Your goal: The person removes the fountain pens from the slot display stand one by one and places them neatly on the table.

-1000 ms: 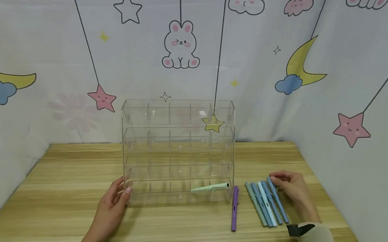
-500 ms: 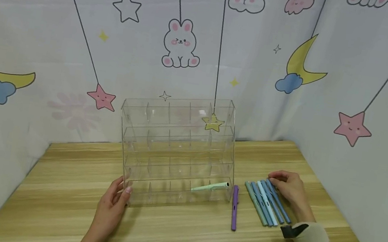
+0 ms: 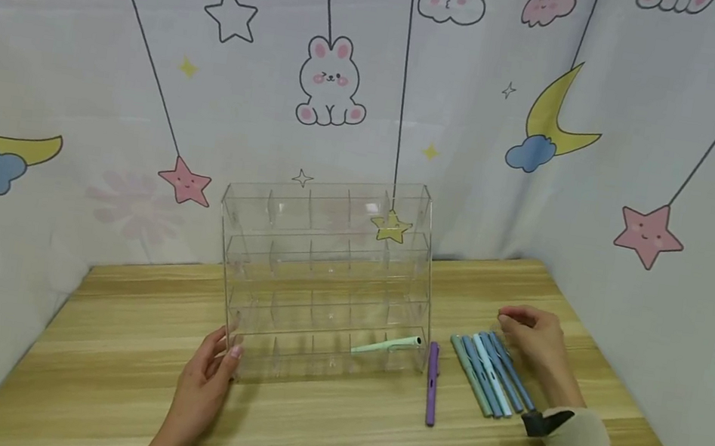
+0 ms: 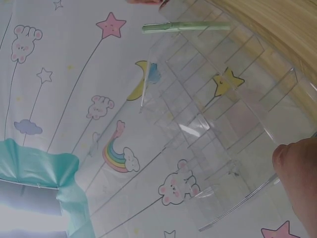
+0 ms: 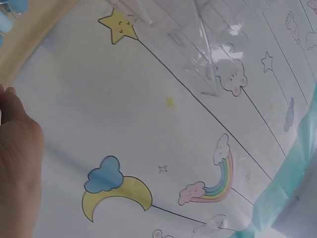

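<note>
At the table's [image 3: 103, 370] left front, left hand [image 3: 207, 377] resting with relaxed, straight fingers against the lower left corner of the clear acrylic organizer [image 3: 322, 279], unchanged from a second ago. Inside its bottom row, right end, a mint-green pen [image 3: 387, 344] lying slanted. Just beside the organizer, a purple pen [image 3: 432, 383] flat on the wood. Further right, a row of blue pens [image 3: 489, 372] side by side. Above their far ends, right hand [image 3: 536, 339], fingers loosely curled and holding nothing, now lifted slightly off the pens it touched before.
</note>
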{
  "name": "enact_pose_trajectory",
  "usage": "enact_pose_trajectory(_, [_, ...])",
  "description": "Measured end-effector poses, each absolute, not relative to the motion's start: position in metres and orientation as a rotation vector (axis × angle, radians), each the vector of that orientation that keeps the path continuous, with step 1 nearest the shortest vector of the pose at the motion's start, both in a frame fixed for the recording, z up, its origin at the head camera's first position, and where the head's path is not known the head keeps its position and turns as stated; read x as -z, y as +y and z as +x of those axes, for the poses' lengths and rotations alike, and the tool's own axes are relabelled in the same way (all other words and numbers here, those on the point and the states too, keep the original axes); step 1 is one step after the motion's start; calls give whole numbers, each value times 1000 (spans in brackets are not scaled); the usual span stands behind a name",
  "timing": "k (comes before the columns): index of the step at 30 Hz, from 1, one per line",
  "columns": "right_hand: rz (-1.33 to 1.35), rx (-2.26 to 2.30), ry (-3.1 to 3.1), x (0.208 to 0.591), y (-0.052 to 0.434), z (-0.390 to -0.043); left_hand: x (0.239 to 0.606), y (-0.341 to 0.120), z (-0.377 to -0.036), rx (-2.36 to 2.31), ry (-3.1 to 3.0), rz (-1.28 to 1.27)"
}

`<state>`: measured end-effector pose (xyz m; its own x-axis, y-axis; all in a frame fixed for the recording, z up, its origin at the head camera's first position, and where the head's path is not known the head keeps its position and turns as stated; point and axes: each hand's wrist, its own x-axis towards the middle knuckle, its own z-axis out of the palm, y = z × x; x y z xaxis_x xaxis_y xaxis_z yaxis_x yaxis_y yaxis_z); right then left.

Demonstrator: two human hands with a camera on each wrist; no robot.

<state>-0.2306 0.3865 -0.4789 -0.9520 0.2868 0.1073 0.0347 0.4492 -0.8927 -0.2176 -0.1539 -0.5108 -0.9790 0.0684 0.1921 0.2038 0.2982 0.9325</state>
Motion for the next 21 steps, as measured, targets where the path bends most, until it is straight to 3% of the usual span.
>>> enact_pose_trajectory(14, [-21, -1674, -2141, 398, 341, -208, 512, -156, -217, 1760, -2438, -240])
enact_pose_trajectory(21, [131, -1651, -2183, 381, 300, -189, 515, -155, -221, 1765, -2439, -233])
